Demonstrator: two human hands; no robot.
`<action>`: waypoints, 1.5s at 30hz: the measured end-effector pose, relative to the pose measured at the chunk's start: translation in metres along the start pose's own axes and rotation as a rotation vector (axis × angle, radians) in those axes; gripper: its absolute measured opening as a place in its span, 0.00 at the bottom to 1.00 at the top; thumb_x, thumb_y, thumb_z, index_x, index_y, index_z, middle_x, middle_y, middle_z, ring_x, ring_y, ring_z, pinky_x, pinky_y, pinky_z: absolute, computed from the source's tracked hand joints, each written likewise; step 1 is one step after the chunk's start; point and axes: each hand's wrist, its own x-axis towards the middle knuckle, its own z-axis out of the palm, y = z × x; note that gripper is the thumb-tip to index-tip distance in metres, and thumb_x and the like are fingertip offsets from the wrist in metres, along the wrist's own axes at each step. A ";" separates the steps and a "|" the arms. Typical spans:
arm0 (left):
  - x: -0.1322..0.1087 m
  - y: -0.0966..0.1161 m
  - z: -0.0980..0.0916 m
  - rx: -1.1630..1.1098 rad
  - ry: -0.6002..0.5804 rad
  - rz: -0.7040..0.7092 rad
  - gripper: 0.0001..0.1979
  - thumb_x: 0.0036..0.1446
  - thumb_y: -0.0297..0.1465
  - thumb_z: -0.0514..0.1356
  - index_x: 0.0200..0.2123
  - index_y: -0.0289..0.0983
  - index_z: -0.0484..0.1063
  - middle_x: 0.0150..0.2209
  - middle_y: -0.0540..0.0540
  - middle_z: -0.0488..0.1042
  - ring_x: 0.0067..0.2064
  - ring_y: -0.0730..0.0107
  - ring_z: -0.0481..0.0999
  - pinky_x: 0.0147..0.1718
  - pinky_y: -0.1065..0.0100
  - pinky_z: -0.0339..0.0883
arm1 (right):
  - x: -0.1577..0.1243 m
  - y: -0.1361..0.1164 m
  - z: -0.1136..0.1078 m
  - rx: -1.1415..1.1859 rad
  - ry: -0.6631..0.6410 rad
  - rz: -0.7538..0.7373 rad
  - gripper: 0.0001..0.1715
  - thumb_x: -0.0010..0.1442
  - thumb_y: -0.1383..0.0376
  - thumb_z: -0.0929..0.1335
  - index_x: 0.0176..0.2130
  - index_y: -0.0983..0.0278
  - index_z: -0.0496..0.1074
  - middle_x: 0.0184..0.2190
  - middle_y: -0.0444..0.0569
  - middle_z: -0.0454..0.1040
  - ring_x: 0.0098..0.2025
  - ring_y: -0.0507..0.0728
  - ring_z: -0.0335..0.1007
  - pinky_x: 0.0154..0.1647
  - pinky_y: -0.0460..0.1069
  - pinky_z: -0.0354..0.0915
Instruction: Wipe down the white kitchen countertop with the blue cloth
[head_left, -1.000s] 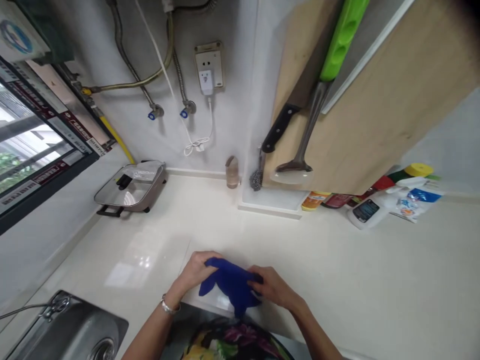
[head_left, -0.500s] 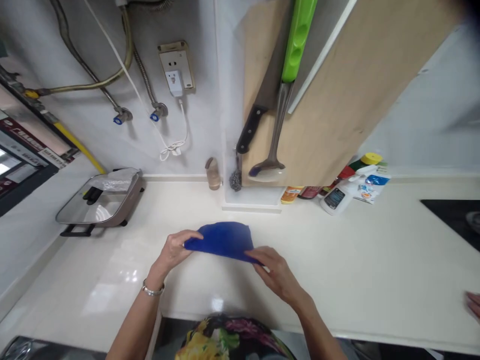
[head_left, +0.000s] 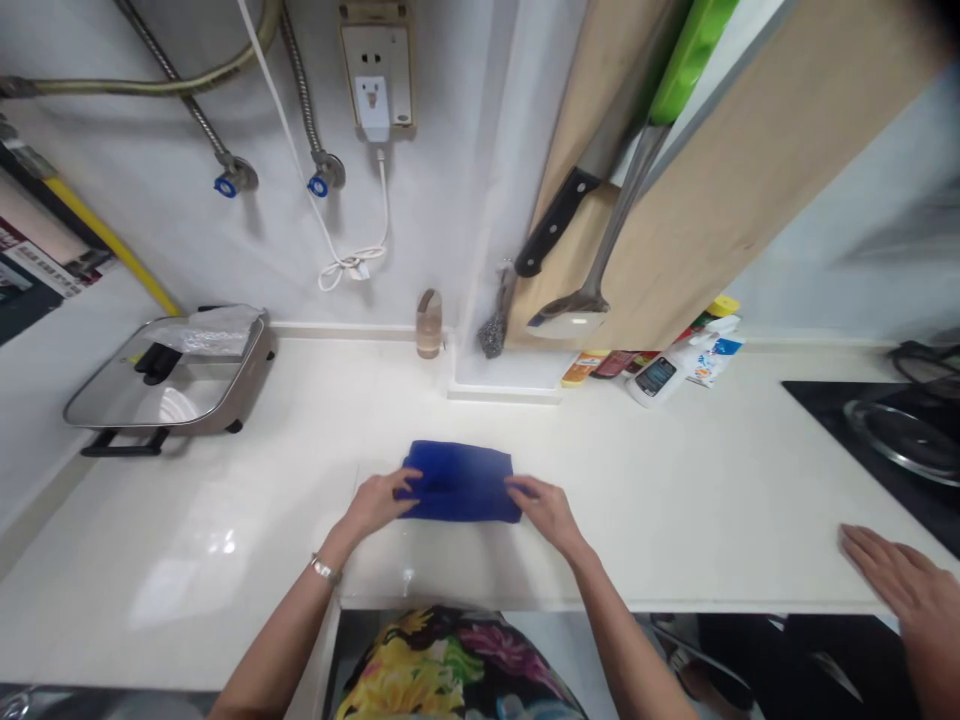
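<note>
A folded blue cloth (head_left: 461, 485) lies on the white counter in front of me, roughly rectangular, its long side facing me. My left hand (head_left: 380, 500) grips its left edge, with fingers over the top and the thumb nearer me. At the opposite end, my right hand (head_left: 546, 510) pinches the right edge between thumb and fingers. The parts of the fingertips beneath the cloth are hidden.
Another person's hand (head_left: 889, 575) rests on the counter at the right. An electric pan with a glass lid (head_left: 180, 385) stands at the left. Behind are a small bottle (head_left: 429, 325), a spray bottle (head_left: 656, 380), a hanging knife (head_left: 559, 220) and a spatula (head_left: 585, 310).
The blue cloth, held raised and curved before, now lies flatter on the counter. Both hands have come down with it. The other person's hand has come further into view.
</note>
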 end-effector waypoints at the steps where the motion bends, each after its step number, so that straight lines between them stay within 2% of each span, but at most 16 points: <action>1: 0.013 -0.004 -0.002 0.007 0.079 -0.006 0.26 0.58 0.39 0.63 0.60 0.46 0.70 0.47 0.49 0.82 0.45 0.65 0.81 0.49 0.63 0.74 | 0.014 0.000 0.002 -0.020 0.080 0.024 0.26 0.62 0.49 0.63 0.48 0.60 0.78 0.45 0.52 0.81 0.45 0.60 0.78 0.50 0.57 0.75; 4: 0.049 -0.021 -0.001 0.077 0.306 0.006 0.33 0.59 0.43 0.61 0.66 0.39 0.62 0.60 0.39 0.74 0.57 0.59 0.76 0.57 0.57 0.70 | 0.039 -0.003 0.017 -0.093 0.268 0.077 0.37 0.64 0.50 0.58 0.61 0.71 0.67 0.56 0.65 0.73 0.57 0.66 0.71 0.58 0.65 0.69; 6: 0.065 -0.037 0.000 0.171 0.396 0.024 0.33 0.62 0.43 0.59 0.66 0.33 0.61 0.65 0.34 0.67 0.66 0.54 0.67 0.66 0.51 0.60 | 0.041 -0.011 0.041 -0.159 0.317 0.062 0.38 0.66 0.51 0.57 0.64 0.74 0.62 0.61 0.68 0.68 0.63 0.69 0.64 0.64 0.69 0.62; 8: 0.072 -0.057 0.000 0.275 0.447 0.008 0.31 0.64 0.41 0.56 0.65 0.30 0.62 0.67 0.31 0.64 0.70 0.50 0.60 0.70 0.45 0.48 | 0.033 -0.025 0.075 -0.302 0.285 0.010 0.36 0.68 0.54 0.55 0.66 0.70 0.60 0.66 0.64 0.63 0.69 0.70 0.54 0.68 0.71 0.53; 10: 0.071 -0.077 0.001 0.353 0.499 -0.053 0.30 0.65 0.39 0.53 0.65 0.28 0.62 0.68 0.29 0.61 0.72 0.46 0.54 0.70 0.40 0.41 | 0.019 -0.041 0.114 -0.506 0.193 -0.040 0.34 0.70 0.54 0.55 0.69 0.64 0.57 0.70 0.59 0.56 0.73 0.73 0.44 0.70 0.74 0.45; 13: 0.064 -0.104 0.003 0.407 0.540 -0.104 0.31 0.66 0.41 0.50 0.66 0.29 0.62 0.70 0.31 0.58 0.73 0.44 0.52 0.70 0.38 0.40 | 0.000 -0.058 0.157 -0.674 0.053 -0.088 0.37 0.69 0.49 0.57 0.71 0.58 0.53 0.73 0.58 0.47 0.74 0.78 0.37 0.68 0.79 0.39; 15: 0.061 -0.116 0.005 0.422 0.542 -0.087 0.31 0.66 0.42 0.49 0.67 0.30 0.62 0.70 0.33 0.57 0.72 0.44 0.52 0.70 0.39 0.41 | -0.008 -0.058 0.166 -0.727 0.002 -0.119 0.39 0.68 0.45 0.58 0.72 0.55 0.49 0.74 0.58 0.42 0.74 0.79 0.35 0.67 0.81 0.36; 18: 0.061 -0.122 0.007 0.435 0.539 -0.068 0.32 0.67 0.43 0.47 0.67 0.30 0.61 0.70 0.33 0.57 0.73 0.45 0.52 0.70 0.40 0.41 | -0.014 -0.041 0.150 -0.755 -0.059 -0.175 0.40 0.68 0.46 0.58 0.72 0.51 0.43 0.75 0.55 0.38 0.74 0.78 0.31 0.67 0.81 0.35; 21: 0.063 -0.120 0.005 0.433 0.525 -0.072 0.33 0.67 0.43 0.46 0.68 0.28 0.60 0.71 0.33 0.56 0.73 0.45 0.50 0.70 0.40 0.39 | -0.022 -0.010 0.114 -0.771 -0.079 -0.165 0.40 0.68 0.48 0.59 0.72 0.49 0.42 0.75 0.52 0.37 0.75 0.77 0.30 0.68 0.81 0.35; 27: 0.063 -0.113 0.000 0.465 0.466 -0.123 0.35 0.68 0.45 0.42 0.69 0.28 0.58 0.72 0.34 0.54 0.73 0.45 0.48 0.70 0.41 0.38 | -0.042 0.063 0.029 -0.860 0.047 -0.024 0.37 0.68 0.52 0.59 0.72 0.51 0.48 0.75 0.50 0.41 0.75 0.72 0.32 0.70 0.78 0.37; 31: 0.066 -0.111 -0.001 0.475 0.438 -0.161 0.38 0.67 0.48 0.38 0.69 0.28 0.57 0.72 0.34 0.52 0.74 0.45 0.47 0.70 0.41 0.38 | -0.036 0.113 -0.027 -0.910 0.131 0.113 0.35 0.69 0.52 0.57 0.71 0.52 0.51 0.75 0.49 0.44 0.76 0.70 0.34 0.70 0.76 0.39; 35: 0.068 -0.111 -0.002 0.478 0.440 -0.179 0.39 0.66 0.49 0.38 0.70 0.29 0.56 0.73 0.35 0.52 0.74 0.46 0.46 0.70 0.42 0.38 | 0.002 0.150 -0.058 -0.960 0.269 0.326 0.34 0.69 0.53 0.56 0.71 0.55 0.52 0.74 0.53 0.46 0.75 0.72 0.35 0.69 0.77 0.39; 40: 0.071 -0.109 -0.004 0.498 0.405 -0.219 0.39 0.65 0.49 0.40 0.70 0.31 0.55 0.73 0.38 0.51 0.75 0.50 0.44 0.71 0.44 0.37 | 0.083 0.165 -0.064 -0.953 0.490 0.530 0.35 0.69 0.54 0.55 0.71 0.62 0.53 0.72 0.68 0.49 0.72 0.81 0.40 0.60 0.85 0.43; 42: 0.073 -0.108 -0.006 0.505 0.389 -0.248 0.39 0.64 0.49 0.39 0.70 0.31 0.56 0.73 0.38 0.51 0.75 0.50 0.44 0.71 0.44 0.38 | 0.117 0.167 -0.069 -0.923 0.506 0.585 0.36 0.69 0.54 0.55 0.71 0.64 0.52 0.71 0.72 0.48 0.71 0.83 0.41 0.57 0.87 0.43; 45: 0.073 -0.108 -0.007 0.508 0.384 -0.259 0.40 0.63 0.50 0.39 0.70 0.31 0.56 0.73 0.37 0.51 0.75 0.50 0.44 0.71 0.43 0.39 | 0.164 0.171 -0.082 -0.836 0.466 0.741 0.38 0.68 0.52 0.56 0.71 0.65 0.53 0.71 0.75 0.46 0.70 0.85 0.42 0.55 0.89 0.42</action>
